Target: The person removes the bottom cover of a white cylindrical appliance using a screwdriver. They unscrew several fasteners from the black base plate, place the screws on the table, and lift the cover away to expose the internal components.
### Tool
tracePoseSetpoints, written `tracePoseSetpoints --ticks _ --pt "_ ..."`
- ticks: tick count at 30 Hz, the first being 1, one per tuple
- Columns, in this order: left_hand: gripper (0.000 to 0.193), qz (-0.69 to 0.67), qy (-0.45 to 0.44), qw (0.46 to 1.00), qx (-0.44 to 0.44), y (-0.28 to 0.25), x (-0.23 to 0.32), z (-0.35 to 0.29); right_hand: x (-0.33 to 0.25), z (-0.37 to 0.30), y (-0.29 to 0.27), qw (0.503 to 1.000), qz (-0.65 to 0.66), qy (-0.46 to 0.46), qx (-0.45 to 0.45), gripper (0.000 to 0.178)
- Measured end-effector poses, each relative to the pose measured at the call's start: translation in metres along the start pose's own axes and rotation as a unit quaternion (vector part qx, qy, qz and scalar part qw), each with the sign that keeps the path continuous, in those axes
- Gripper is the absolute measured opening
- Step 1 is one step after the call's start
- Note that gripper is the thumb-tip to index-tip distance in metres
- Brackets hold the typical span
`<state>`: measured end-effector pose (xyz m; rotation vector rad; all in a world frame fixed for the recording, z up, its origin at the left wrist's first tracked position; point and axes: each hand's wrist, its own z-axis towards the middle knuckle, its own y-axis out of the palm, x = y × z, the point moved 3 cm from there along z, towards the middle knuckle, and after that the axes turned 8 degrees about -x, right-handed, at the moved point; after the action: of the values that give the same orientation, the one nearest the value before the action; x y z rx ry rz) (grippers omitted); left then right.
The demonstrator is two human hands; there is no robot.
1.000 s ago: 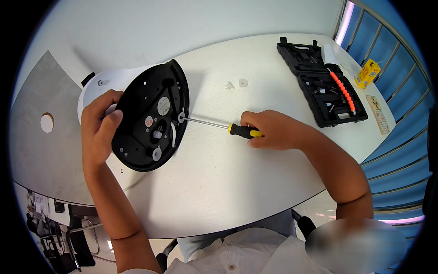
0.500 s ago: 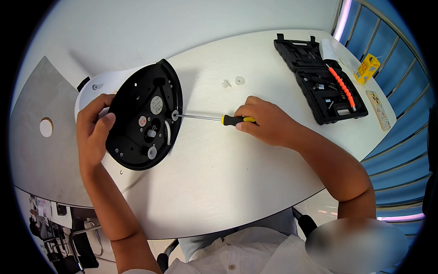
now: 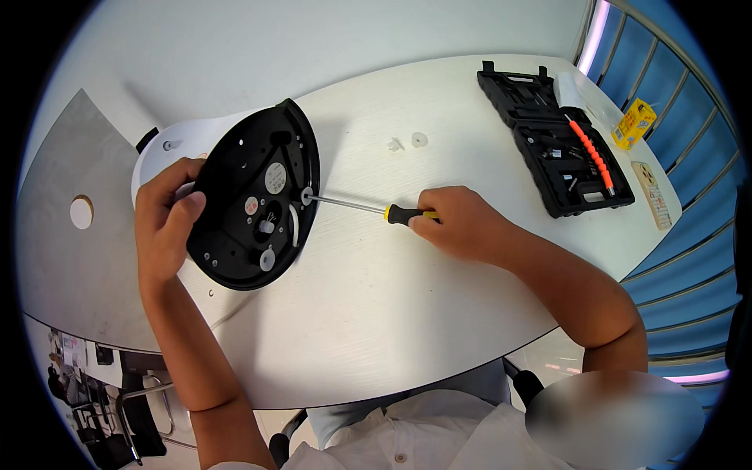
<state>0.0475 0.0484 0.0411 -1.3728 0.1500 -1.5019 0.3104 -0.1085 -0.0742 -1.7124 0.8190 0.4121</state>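
My left hand (image 3: 166,215) grips the left edge of a black, rounded appliance base (image 3: 235,176), tilted up with its underside facing right. Screws, round stickers and whitish round pads show on it. A white shell (image 3: 160,157) lies behind it, partly hidden. In my right hand (image 3: 462,223), fingers closed, is a screwdriver (image 3: 398,214) with a black and yellow handle. Its long shaft points left, and the tip meets a whitish round spot (image 3: 307,196) near the base's right edge. Its very end is too small to make out.
On the white table (image 3: 352,313) lie a small white plastic piece (image 3: 395,144) and a translucent disc (image 3: 420,139). An open black tool case (image 3: 548,168) with an orange flexible shaft (image 3: 591,153) sits at right, near a yellow carton (image 3: 633,124) and a remote-like strip (image 3: 652,196).
The screwdriver handle and my right hand have dropped slightly, so the shaft slopes more. Its tip stays at the same spot on the base. The whole view has shifted a little.
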Motion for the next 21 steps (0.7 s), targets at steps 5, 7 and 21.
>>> tracePoseSetpoints --ticks 5,7,21 --pt "0.031 0.001 0.002 1.000 0.005 0.0005 0.0000 0.0000 0.0086 0.0078 -0.0038 0.999 -0.011 -0.025 -0.028 0.021" --pt "0.029 -0.001 0.005 1.000 0.013 0.0006 -0.0025 -0.0002 0.0055 0.0059 -0.0081 0.997 -0.008 -0.018 -0.072 0.021" --pt "0.026 -0.010 0.018 1.000 0.011 -0.0002 -0.0041 0.0013 0.0053 0.0035 -0.0088 0.957 -0.232 -0.138 0.103 0.025"
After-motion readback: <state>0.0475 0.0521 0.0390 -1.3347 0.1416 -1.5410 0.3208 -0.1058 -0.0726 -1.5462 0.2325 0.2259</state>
